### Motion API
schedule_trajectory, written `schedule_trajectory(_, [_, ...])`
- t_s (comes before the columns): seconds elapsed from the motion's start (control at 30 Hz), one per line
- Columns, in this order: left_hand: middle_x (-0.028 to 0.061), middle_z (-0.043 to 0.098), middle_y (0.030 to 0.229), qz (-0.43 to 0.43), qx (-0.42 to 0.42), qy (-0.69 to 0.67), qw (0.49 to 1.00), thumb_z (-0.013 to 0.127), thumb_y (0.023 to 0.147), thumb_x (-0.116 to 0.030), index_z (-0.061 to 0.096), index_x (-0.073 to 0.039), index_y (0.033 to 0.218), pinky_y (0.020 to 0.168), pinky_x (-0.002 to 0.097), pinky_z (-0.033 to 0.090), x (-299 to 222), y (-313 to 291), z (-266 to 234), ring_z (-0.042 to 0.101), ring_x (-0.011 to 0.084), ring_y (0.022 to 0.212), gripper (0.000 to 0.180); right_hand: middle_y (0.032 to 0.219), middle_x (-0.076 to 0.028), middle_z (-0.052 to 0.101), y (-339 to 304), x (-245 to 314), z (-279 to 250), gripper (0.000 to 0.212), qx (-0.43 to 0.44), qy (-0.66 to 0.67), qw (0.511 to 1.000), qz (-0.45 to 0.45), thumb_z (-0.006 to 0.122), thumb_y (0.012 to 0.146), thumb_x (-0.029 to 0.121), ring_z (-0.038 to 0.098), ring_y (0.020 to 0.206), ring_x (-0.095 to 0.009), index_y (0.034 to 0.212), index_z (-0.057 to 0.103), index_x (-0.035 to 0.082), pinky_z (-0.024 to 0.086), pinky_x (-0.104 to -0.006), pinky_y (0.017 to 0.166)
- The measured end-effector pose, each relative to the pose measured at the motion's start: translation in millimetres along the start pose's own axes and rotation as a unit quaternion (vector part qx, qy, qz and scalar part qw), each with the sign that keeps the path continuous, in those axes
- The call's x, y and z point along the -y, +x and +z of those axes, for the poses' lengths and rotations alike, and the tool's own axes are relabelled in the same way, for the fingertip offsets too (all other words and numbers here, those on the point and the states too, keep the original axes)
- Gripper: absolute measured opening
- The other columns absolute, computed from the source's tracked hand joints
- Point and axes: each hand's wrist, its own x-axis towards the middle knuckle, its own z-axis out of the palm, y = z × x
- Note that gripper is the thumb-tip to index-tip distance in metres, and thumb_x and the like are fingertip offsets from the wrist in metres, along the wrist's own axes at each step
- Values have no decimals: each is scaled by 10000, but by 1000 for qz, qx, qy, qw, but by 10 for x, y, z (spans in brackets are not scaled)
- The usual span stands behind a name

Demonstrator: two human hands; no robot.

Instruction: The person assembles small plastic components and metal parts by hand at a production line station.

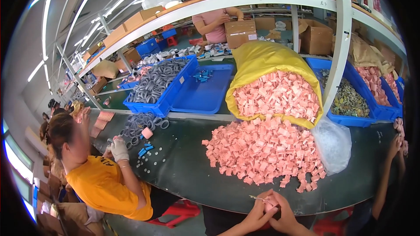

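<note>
At the near edge of the dark green table, my left hand and my right hand meet with fingers closed around a small pink plastic part. Out of my left fingers pokes a thin, light-coloured strip, too small to make out exactly. My fingers cover much of the pink part. Just beyond my hands a large heap of pink plastic pieces lies on the table, spilling from a yellow sack tipped on its side.
Behind stand a blue bin of grey rings, a blue tray and a blue bin of small parts. A clear plastic bag touches the heap. Co-workers flank me: one in an orange shirt, another's arm at right.
</note>
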Motion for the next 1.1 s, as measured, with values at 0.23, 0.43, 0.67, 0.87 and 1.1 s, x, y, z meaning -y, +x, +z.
schedule_trajectory(0.23, [234, 492, 1314, 32, 14, 163, 986, 676, 877, -174, 465, 32, 1265, 1007, 452, 433, -129, 17, -301, 509, 423, 1175, 487, 1483, -222, 304, 188, -170, -110, 793, 138, 94, 986, -23, 677, 840, 169, 332, 1366, -350, 1503, 280, -8, 287, -416, 1136])
schedule_trajectory(0.43, [214, 531, 1241, 60, 42, 265, 961, 687, 795, -178, 498, 12, 1231, 987, 466, 435, -96, 56, -215, 514, 412, 1140, 512, 1248, -148, 511, 351, -11, -95, 396, 29, 51, 996, 66, 784, 797, 188, 445, 1203, -289, 1142, 638, 61, 351, -388, 1043])
schedule_trajectory(0.67, [175, 552, 1224, 46, 18, 252, 967, 650, 825, -185, 544, -14, 1166, 949, 433, 460, -164, 37, -170, 537, 381, 1104, 396, 1057, -73, 552, 254, 100, -217, 154, 20, 87, 994, 58, 738, 856, 130, 525, 935, -187, 980, 681, 57, 436, -290, 846])
schedule_trajectory(0.87, [155, 628, 1002, -37, -79, 163, 983, 590, 864, -129, 627, -30, 1013, 817, 423, 510, -139, 145, -166, 612, 376, 937, 182, 1000, -51, 633, 203, 30, -234, 127, 19, 297, 935, 191, 683, 919, 57, 605, 934, -116, 1020, 631, 0, 489, -262, 845])
schedule_trajectory(1.1, [182, 643, 1001, -78, -90, 63, 991, 498, 900, -89, 638, 7, 1025, 824, 393, 512, -99, 184, -159, 640, 361, 906, 211, 1007, -67, 642, 285, -6, -69, 153, -69, 379, 889, 248, 658, 923, 24, 636, 873, -134, 1067, 616, -6, 526, -277, 753])
